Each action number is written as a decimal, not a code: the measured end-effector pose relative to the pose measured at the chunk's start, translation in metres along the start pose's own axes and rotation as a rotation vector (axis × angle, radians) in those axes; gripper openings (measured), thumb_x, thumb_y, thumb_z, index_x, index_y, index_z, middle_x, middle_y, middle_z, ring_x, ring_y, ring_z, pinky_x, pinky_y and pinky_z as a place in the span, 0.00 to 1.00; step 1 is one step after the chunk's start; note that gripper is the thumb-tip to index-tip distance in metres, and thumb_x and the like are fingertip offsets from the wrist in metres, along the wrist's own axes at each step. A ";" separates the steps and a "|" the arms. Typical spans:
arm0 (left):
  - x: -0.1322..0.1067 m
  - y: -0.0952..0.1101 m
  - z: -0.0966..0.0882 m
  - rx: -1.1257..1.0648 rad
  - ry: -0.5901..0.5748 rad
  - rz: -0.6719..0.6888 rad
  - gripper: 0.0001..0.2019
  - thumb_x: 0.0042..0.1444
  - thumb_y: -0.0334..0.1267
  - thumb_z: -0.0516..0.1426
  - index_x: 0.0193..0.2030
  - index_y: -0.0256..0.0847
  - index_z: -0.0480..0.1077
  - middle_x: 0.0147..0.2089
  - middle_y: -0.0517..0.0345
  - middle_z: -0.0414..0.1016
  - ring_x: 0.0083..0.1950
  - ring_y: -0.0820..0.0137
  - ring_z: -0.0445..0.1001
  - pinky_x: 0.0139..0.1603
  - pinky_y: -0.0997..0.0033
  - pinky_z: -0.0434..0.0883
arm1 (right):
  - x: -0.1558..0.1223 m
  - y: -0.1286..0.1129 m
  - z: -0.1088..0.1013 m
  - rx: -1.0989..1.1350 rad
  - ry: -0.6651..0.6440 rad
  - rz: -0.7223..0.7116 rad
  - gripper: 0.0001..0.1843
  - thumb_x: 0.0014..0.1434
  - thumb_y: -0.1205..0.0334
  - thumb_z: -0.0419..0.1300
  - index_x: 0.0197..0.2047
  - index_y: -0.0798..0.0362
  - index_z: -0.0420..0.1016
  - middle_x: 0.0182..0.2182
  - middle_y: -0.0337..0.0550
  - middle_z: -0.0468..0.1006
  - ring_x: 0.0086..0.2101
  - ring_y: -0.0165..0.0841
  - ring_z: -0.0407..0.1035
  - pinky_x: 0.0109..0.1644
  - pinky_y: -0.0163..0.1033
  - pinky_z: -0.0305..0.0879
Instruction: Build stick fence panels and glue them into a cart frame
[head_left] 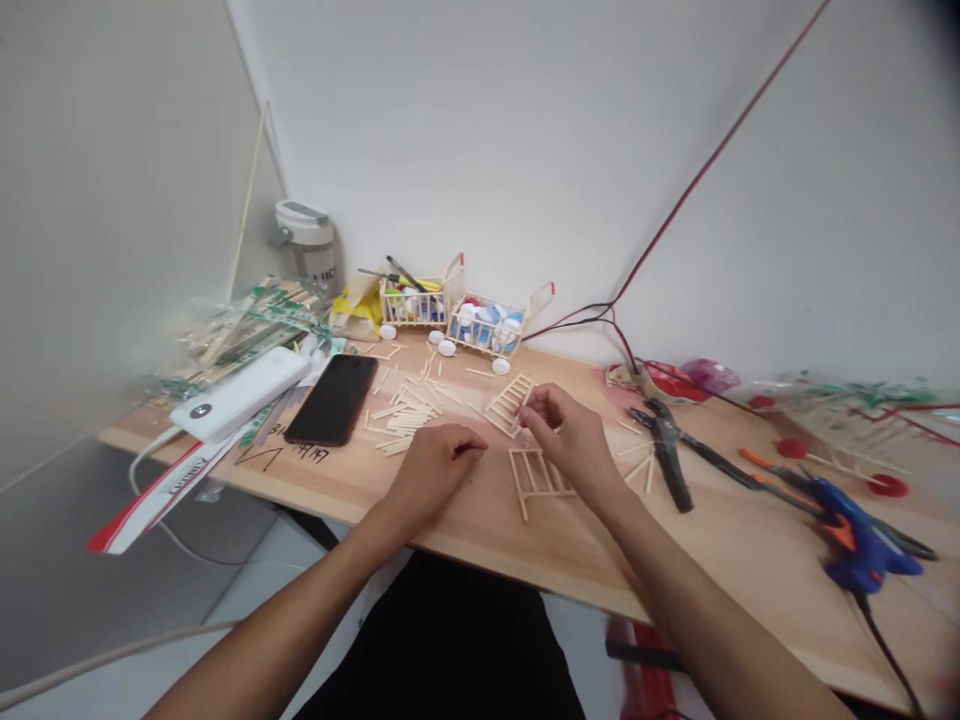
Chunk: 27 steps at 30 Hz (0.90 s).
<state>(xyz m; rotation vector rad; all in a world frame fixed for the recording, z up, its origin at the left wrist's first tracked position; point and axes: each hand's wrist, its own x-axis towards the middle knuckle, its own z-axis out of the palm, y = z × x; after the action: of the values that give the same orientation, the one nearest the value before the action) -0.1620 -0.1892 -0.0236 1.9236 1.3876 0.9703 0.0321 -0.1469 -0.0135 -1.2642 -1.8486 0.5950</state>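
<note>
My left hand (439,462) rests low over the wooden tabletop, its fingers curled together. Anything inside them is hidden. To its right, my right hand (564,430) has thumb and forefinger pinched beside a small ladder-like stick frame (510,402). Whether the pinch holds that frame or some tiny piece is not visible. Under my right wrist lies a second stick frame (536,492), flat on the table and partly covered. A pile of short wooden sticks (405,415) is spread just beyond my left hand.
Two miniature stick carts (484,325) stand near the wall. A phone (332,398) and white power bank (238,393) lie left, by bagged sticks (247,320). Right are black-handled pliers (667,455), a blue glue gun (855,540) and red wheels (889,486). The table's front edge (480,568) is close.
</note>
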 end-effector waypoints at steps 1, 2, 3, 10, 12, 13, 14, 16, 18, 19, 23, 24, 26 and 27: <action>-0.001 -0.002 -0.002 -0.006 0.018 -0.010 0.11 0.52 0.26 0.56 0.37 0.40 0.79 0.39 0.60 0.81 0.42 0.70 0.77 0.47 0.72 0.68 | 0.003 0.000 0.004 0.013 -0.008 0.010 0.07 0.58 0.55 0.57 0.35 0.49 0.68 0.27 0.39 0.75 0.29 0.32 0.69 0.33 0.36 0.62; -0.001 -0.004 -0.003 -0.018 0.033 -0.017 0.11 0.52 0.25 0.56 0.37 0.40 0.79 0.39 0.60 0.81 0.42 0.70 0.77 0.47 0.72 0.69 | 0.006 0.001 0.007 0.011 -0.004 0.017 0.07 0.58 0.55 0.57 0.35 0.50 0.68 0.28 0.39 0.75 0.29 0.32 0.69 0.33 0.36 0.62; -0.001 -0.005 -0.004 -0.029 0.044 -0.023 0.11 0.52 0.26 0.56 0.37 0.40 0.79 0.39 0.61 0.81 0.42 0.70 0.77 0.46 0.72 0.69 | 0.008 0.001 0.009 -0.005 0.011 0.016 0.07 0.57 0.55 0.57 0.35 0.50 0.69 0.28 0.39 0.75 0.29 0.32 0.69 0.33 0.36 0.61; 0.014 -0.012 -0.020 -0.003 0.052 -0.016 0.09 0.54 0.29 0.57 0.38 0.39 0.79 0.40 0.58 0.81 0.43 0.68 0.77 0.46 0.71 0.68 | 0.012 0.003 0.027 -0.081 0.059 0.038 0.09 0.57 0.55 0.58 0.32 0.51 0.70 0.27 0.38 0.75 0.28 0.30 0.67 0.34 0.35 0.59; 0.017 -0.016 -0.023 0.021 0.048 -0.012 0.08 0.55 0.30 0.57 0.37 0.39 0.79 0.39 0.58 0.81 0.43 0.68 0.77 0.45 0.70 0.68 | 0.012 0.005 0.031 -0.119 0.057 0.046 0.09 0.57 0.55 0.58 0.31 0.51 0.70 0.26 0.38 0.75 0.27 0.30 0.66 0.34 0.36 0.59; 0.018 -0.018 -0.024 0.029 0.045 -0.013 0.08 0.55 0.30 0.57 0.36 0.39 0.79 0.39 0.58 0.81 0.43 0.68 0.77 0.45 0.70 0.68 | 0.012 0.006 0.032 -0.137 0.060 0.049 0.09 0.57 0.55 0.58 0.31 0.51 0.70 0.26 0.38 0.75 0.27 0.30 0.66 0.34 0.36 0.59; 0.018 -0.019 -0.024 0.033 0.040 -0.016 0.08 0.55 0.30 0.57 0.36 0.39 0.79 0.39 0.58 0.81 0.42 0.67 0.77 0.45 0.70 0.68 | 0.012 0.006 0.032 -0.148 0.062 0.052 0.09 0.57 0.54 0.58 0.31 0.51 0.70 0.27 0.38 0.75 0.26 0.30 0.66 0.34 0.36 0.59; 0.018 -0.022 -0.023 0.036 0.035 -0.025 0.08 0.55 0.30 0.57 0.36 0.39 0.79 0.38 0.58 0.81 0.42 0.68 0.77 0.44 0.70 0.68 | 0.013 0.006 0.033 -0.158 0.069 0.051 0.10 0.57 0.54 0.58 0.31 0.52 0.71 0.27 0.38 0.76 0.26 0.30 0.65 0.33 0.36 0.59; 0.017 -0.023 -0.022 0.036 0.035 -0.036 0.09 0.55 0.30 0.56 0.36 0.40 0.79 0.38 0.58 0.81 0.42 0.68 0.77 0.44 0.70 0.67 | 0.015 0.005 0.033 -0.168 0.072 0.046 0.10 0.57 0.54 0.57 0.31 0.52 0.71 0.27 0.38 0.75 0.26 0.30 0.65 0.33 0.36 0.59; 0.017 -0.023 -0.022 0.037 0.034 -0.039 0.09 0.55 0.30 0.56 0.37 0.40 0.79 0.39 0.58 0.81 0.42 0.67 0.76 0.44 0.70 0.67 | 0.015 0.005 0.033 -0.175 0.073 0.042 0.10 0.56 0.54 0.57 0.31 0.52 0.71 0.27 0.38 0.75 0.26 0.30 0.65 0.33 0.36 0.59; 0.017 -0.022 -0.022 0.045 0.021 -0.036 0.09 0.55 0.31 0.56 0.37 0.39 0.79 0.39 0.58 0.81 0.42 0.67 0.76 0.45 0.70 0.67 | 0.017 0.006 0.034 -0.192 0.069 0.030 0.11 0.56 0.53 0.57 0.32 0.52 0.72 0.27 0.39 0.76 0.27 0.31 0.66 0.34 0.36 0.59; 0.017 -0.022 -0.022 0.048 0.016 -0.036 0.09 0.55 0.31 0.56 0.37 0.39 0.79 0.39 0.58 0.81 0.42 0.67 0.76 0.45 0.70 0.67 | 0.017 0.006 0.035 -0.193 0.067 0.031 0.10 0.56 0.53 0.57 0.32 0.52 0.72 0.28 0.39 0.76 0.27 0.31 0.66 0.34 0.36 0.59; 0.017 -0.021 -0.023 0.057 0.013 -0.042 0.09 0.55 0.31 0.56 0.36 0.39 0.79 0.39 0.57 0.81 0.42 0.67 0.76 0.44 0.70 0.67 | 0.017 0.007 0.035 -0.194 0.064 0.035 0.10 0.56 0.54 0.58 0.32 0.52 0.72 0.28 0.38 0.76 0.27 0.31 0.66 0.35 0.36 0.59; 0.017 -0.021 -0.023 0.060 0.013 -0.047 0.09 0.56 0.31 0.56 0.36 0.39 0.79 0.39 0.57 0.81 0.42 0.67 0.76 0.45 0.70 0.67 | 0.017 0.008 0.036 -0.196 0.063 0.037 0.09 0.56 0.55 0.58 0.32 0.52 0.71 0.28 0.38 0.76 0.27 0.31 0.66 0.35 0.36 0.59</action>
<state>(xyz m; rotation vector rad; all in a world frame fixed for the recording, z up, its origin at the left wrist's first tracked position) -0.1886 -0.1662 -0.0231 1.9225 1.4786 0.9303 0.0041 -0.1266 -0.0338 -1.4312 -1.8695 0.3964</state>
